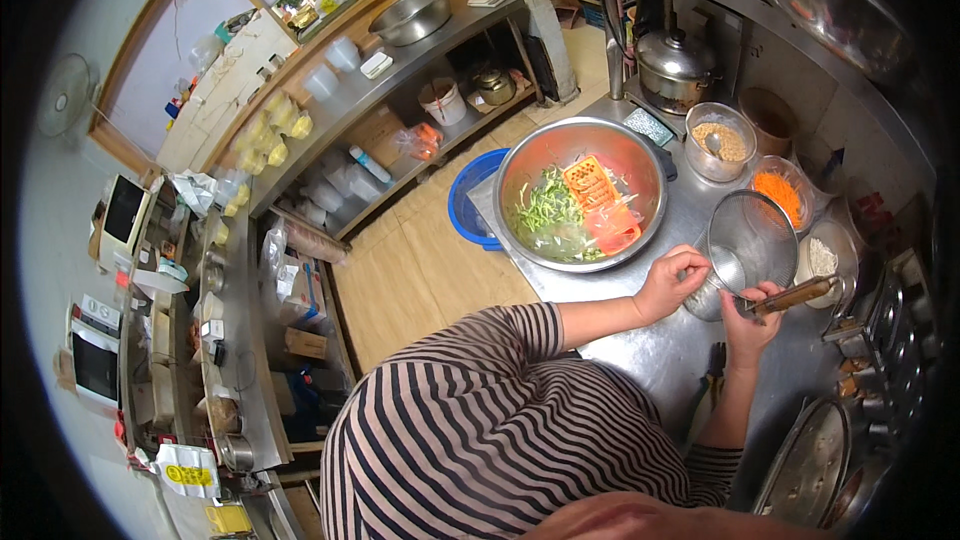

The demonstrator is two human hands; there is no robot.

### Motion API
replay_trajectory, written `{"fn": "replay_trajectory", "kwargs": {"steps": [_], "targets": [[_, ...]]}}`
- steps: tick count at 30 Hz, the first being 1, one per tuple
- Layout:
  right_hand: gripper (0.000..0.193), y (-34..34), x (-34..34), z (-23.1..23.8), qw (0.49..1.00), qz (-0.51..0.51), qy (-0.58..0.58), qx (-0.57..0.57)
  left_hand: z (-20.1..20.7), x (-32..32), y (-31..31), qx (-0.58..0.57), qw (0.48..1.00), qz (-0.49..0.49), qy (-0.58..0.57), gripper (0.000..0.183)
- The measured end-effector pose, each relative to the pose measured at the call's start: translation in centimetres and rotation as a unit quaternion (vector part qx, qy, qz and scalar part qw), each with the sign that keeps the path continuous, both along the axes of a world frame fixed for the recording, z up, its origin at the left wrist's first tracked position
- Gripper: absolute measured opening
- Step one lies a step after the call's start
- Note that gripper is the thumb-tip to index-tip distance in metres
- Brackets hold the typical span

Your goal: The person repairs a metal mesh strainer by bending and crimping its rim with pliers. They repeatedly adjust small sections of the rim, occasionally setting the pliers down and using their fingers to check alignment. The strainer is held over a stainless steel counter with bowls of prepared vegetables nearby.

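Over the steel worktop [640, 350], my right hand [750, 328] grips a wire-mesh strainer [765, 235] at its neck, where the wooden handle [805, 292] begins. My left hand [672, 285] is closed in a pinch beside the strainer's left rim; whatever is in its fingertips is too small to make out. Left of the strainer stands a large steel bowl [510, 230]. Shredded green vegetable [548, 202] lies in it, with an orange plastic grater [590, 183] and a clear plastic bag next to the shreds.
Tubs of orange shreds [778, 195] and of tan bits with a spoon [722, 140] stand behind the strainer. A lidded pot [675, 70] is farther back. Black-and-yellow-handled scissors [713, 370] lie near my right forearm. A blue basin [468, 202] sits beyond the worktop's left edge.
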State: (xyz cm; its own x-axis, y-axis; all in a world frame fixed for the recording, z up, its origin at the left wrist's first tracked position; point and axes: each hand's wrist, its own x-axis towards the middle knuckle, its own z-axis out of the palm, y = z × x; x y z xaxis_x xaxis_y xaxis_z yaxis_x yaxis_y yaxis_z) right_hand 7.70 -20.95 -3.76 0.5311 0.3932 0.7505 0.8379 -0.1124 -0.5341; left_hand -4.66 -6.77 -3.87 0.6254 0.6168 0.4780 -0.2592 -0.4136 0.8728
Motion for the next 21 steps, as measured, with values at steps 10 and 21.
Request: {"fn": "replay_trajectory", "kwargs": {"steps": [10, 21], "targets": [[0.038, 0.4, 0.3, -1.5, 1.0, 0.002, -0.016, 0.008, 0.2, -0.5, 1.6, 0.13, 0.991, -0.028, 0.008, 0.009], [0.053, -0.1, -0.1, -1.4, 0.999, -0.022, -0.02, -0.023, 1.1, -0.7, 2.4, 0.223, 0.974, -0.04, 0.013, 0.011]]}}
